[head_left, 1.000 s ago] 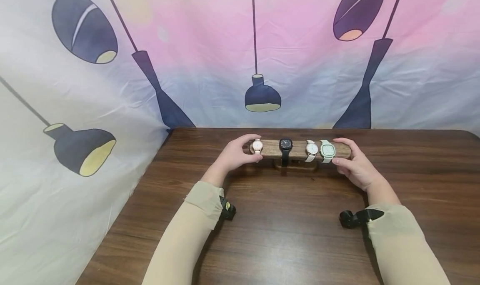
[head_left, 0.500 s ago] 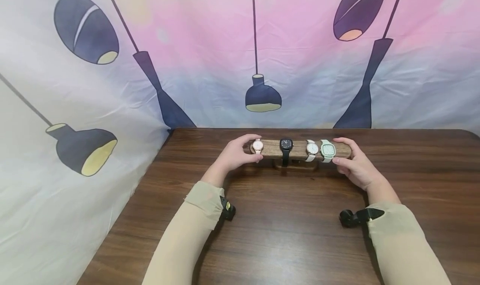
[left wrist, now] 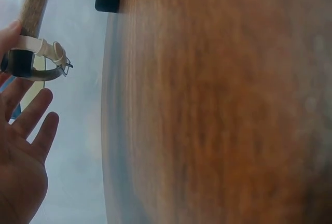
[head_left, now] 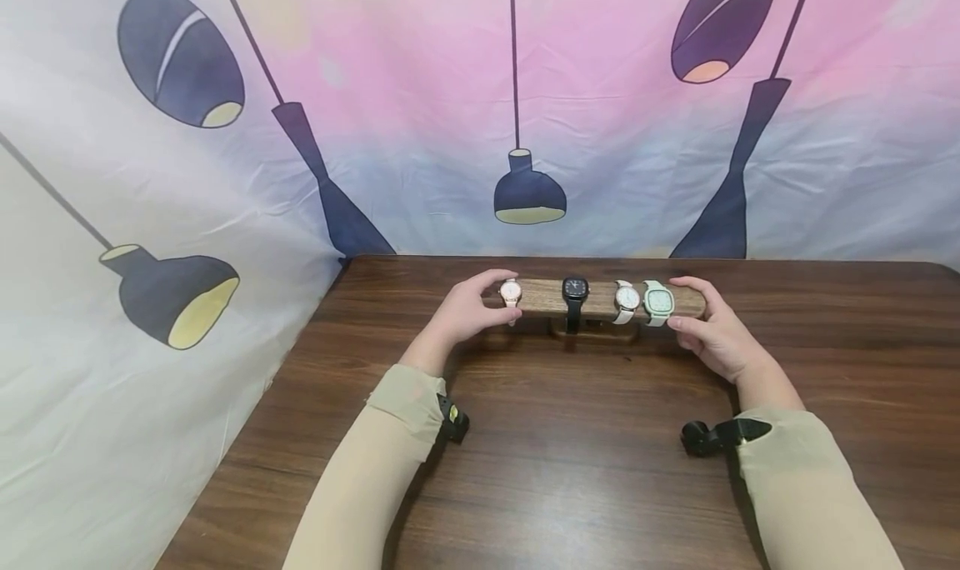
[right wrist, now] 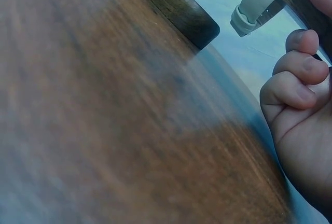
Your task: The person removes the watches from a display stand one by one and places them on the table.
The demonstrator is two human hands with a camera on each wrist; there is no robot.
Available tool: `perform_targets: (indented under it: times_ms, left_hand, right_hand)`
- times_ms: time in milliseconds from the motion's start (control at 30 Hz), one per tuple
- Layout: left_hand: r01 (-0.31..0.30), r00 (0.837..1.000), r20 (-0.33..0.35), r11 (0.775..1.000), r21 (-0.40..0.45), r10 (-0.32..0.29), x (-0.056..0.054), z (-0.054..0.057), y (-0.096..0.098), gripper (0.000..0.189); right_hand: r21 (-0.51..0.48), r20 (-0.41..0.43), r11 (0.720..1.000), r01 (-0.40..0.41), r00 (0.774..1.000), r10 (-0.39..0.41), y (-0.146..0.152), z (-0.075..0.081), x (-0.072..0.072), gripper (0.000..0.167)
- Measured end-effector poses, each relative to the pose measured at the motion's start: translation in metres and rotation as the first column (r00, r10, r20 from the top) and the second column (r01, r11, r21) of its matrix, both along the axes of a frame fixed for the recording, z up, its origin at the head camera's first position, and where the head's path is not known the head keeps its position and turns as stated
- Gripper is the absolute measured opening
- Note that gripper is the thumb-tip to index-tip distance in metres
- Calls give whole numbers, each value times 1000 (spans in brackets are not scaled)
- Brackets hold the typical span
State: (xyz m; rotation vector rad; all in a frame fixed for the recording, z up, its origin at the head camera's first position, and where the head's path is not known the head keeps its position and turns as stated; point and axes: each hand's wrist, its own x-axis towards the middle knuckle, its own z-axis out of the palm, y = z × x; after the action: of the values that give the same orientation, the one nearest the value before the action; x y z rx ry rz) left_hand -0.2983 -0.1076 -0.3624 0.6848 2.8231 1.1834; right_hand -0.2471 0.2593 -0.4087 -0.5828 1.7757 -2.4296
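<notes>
A wooden watch stand (head_left: 543, 297) with a horizontal bar holds several watches. My left hand (head_left: 465, 310) pinches a small watch with a pale strap (head_left: 511, 292) at the bar's left end. In the left wrist view its buckled strap (left wrist: 46, 49) still loops round the bar's end. With thumb and forefinger my right hand (head_left: 712, 337) grips the bar's right end, close to a mint green square watch (head_left: 659, 302). Its other fingers are curled in the right wrist view. A black square watch (head_left: 575, 290) and a white-strapped round watch (head_left: 627, 298) sit between.
The stand's base (head_left: 600, 330) rests on a dark wood table (head_left: 555, 453), near its back edge. A cloth backdrop (head_left: 420, 137) printed with lamps hangs behind and to the left. A black wrist camera (head_left: 453, 420) is strapped at each cuff.
My left hand has shifted slightly left, drawing the pale-strapped watch outward along the bar, away from the black watch. My right hand keeps its grip. The head view has turned a little.
</notes>
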Motion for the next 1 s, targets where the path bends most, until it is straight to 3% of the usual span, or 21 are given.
perform_targets:
  times_ms: [600, 1000]
  left_hand:
    - [-14, 1000, -23, 1000, 0, 14, 1, -2, -5, 57]
    - [-84, 996, -40, 996, 6, 84, 9, -2, -14, 52]
  right_hand:
    - [6, 16, 1000, 15, 1000, -15, 0, 1, 1, 55]
    - [12, 1, 1000, 16, 1000, -16, 0, 0, 1, 54]
